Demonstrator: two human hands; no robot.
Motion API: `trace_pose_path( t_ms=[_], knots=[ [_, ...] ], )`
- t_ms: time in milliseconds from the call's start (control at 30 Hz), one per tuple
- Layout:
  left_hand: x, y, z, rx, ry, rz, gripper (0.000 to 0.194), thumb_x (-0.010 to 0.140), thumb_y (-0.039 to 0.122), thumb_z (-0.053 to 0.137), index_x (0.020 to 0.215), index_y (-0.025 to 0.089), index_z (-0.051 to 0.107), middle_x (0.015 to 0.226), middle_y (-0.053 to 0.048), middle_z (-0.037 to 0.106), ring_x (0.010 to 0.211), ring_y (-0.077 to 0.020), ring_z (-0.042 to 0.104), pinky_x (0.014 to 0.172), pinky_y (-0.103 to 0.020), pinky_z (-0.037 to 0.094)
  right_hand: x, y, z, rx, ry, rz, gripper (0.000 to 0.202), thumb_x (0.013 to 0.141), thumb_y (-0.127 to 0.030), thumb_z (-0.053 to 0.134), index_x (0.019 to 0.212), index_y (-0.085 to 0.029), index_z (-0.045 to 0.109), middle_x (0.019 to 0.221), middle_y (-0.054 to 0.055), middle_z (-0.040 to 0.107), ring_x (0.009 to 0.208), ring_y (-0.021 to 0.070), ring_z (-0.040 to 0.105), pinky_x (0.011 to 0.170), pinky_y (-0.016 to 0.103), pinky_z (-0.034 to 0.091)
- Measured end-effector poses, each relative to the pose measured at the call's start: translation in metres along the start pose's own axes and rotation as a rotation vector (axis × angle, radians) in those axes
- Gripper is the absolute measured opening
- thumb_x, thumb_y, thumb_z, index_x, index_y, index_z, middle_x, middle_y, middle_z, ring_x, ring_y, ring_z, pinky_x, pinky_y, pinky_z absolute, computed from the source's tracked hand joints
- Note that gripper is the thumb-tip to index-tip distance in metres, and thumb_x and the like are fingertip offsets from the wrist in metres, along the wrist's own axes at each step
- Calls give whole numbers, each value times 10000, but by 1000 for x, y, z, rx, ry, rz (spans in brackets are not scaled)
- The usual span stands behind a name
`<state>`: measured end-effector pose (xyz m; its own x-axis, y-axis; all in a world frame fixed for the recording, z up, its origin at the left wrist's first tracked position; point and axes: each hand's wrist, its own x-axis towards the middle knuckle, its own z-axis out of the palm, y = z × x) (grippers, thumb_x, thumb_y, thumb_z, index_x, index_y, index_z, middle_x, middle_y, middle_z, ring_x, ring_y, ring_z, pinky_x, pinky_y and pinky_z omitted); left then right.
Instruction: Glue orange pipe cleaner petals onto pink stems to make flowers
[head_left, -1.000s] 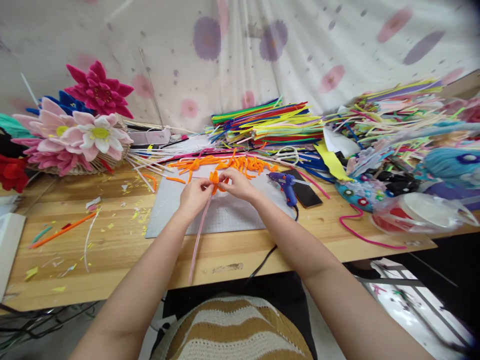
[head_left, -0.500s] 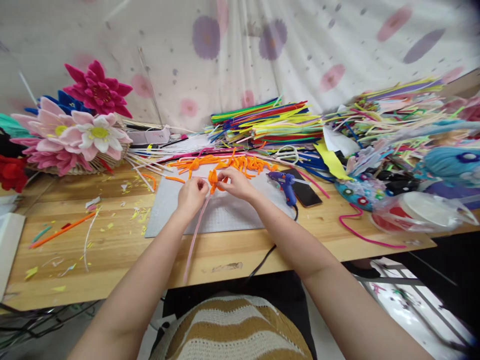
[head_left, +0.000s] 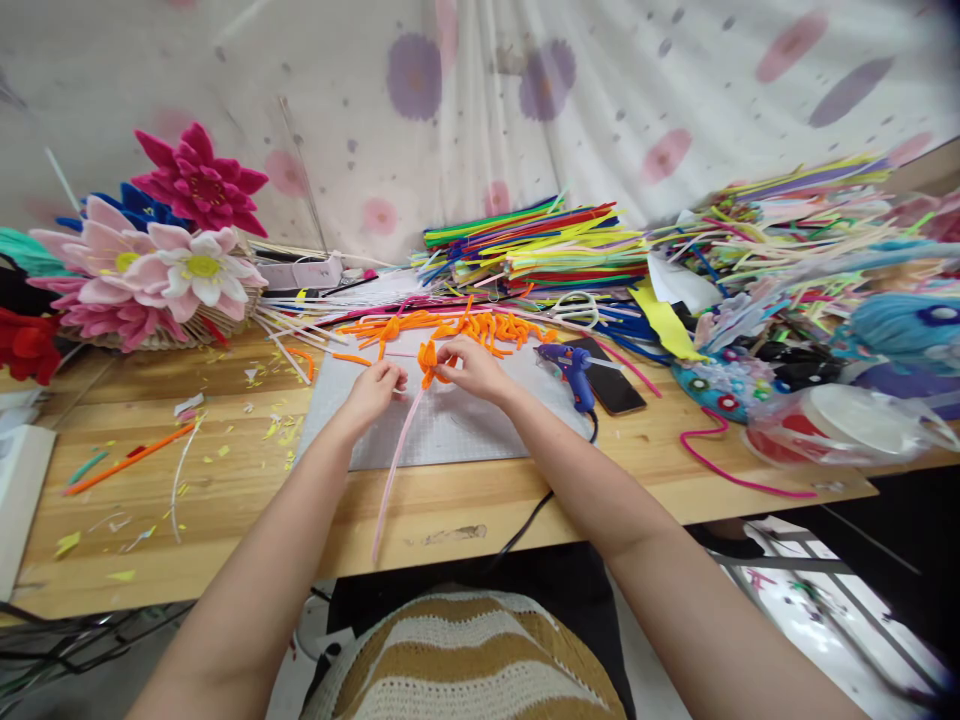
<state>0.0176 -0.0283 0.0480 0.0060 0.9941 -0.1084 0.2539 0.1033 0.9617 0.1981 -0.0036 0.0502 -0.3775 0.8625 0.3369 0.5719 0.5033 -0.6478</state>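
Observation:
My right hand (head_left: 472,368) pinches an orange flower of bent fuzzy pipe cleaners (head_left: 427,362) above the grey mat. From the flower a pale pink pipe-cleaner stem (head_left: 396,460) hangs down toward the table's front edge. Just left of the flower, apart from it, my left hand (head_left: 375,392) has its fingers curled together; whether anything small is between them is hidden. Behind both hands lie several bent orange pipe-cleaner pieces (head_left: 495,328) along the back of the cutting mat (head_left: 465,435).
A blue glue gun (head_left: 574,372) and a dark phone (head_left: 611,378) lie right of the mat. White-handled scissors (head_left: 576,308) rest behind, before a bundle of coloured pipe cleaners (head_left: 555,245). Finished flowers (head_left: 199,265) stand at left; a clear-wrapped tub (head_left: 840,425) sits right.
My left hand has drawn away from the flower, a little left and down. My right hand stays in place, still pinching the flower.

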Motion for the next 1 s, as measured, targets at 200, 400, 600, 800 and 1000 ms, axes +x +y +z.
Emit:
trace_pose_path(
  t_ms=[200,400,600,800,1000],
  knots=[
    [-6,8,2,-79,-39,-12,112,599,194,515,704,157,511,666,17,512,604,-92,497,612,-268,475,0,0,0,-8,6,-2,41,713,-188,575,712,-167,611,762,15,595,754,129,498,711,258,359],
    [-4,5,-3,24,20,99,160,648,319,549,628,170,494,589,34,488,532,-87,464,561,-237,419,1,0,0,-8,-5,3,49,712,-181,571,719,-167,618,774,18,602,761,130,503,716,260,359],
    [-1,-2,-15,266,135,93,386,785,426,367,481,195,424,404,24,411,418,-108,406,485,-246,333,1,0,3,-19,7,-1,59,722,-195,566,731,-172,620,792,18,608,771,132,506,718,260,361],
    [-2,-2,-10,126,122,49,307,595,297,670,838,156,547,765,-15,590,670,-110,545,653,-249,432,1,-4,5,6,12,-27,36,717,-178,574,711,-175,609,767,13,611,769,133,508,719,256,363],
    [-5,9,4,-225,-341,-275,335,663,426,647,772,111,615,723,-84,636,667,-147,606,658,-307,497,1,-15,6,-6,-9,-67,51,713,-147,557,701,-175,598,745,13,599,771,135,502,735,264,364]
  ],
)
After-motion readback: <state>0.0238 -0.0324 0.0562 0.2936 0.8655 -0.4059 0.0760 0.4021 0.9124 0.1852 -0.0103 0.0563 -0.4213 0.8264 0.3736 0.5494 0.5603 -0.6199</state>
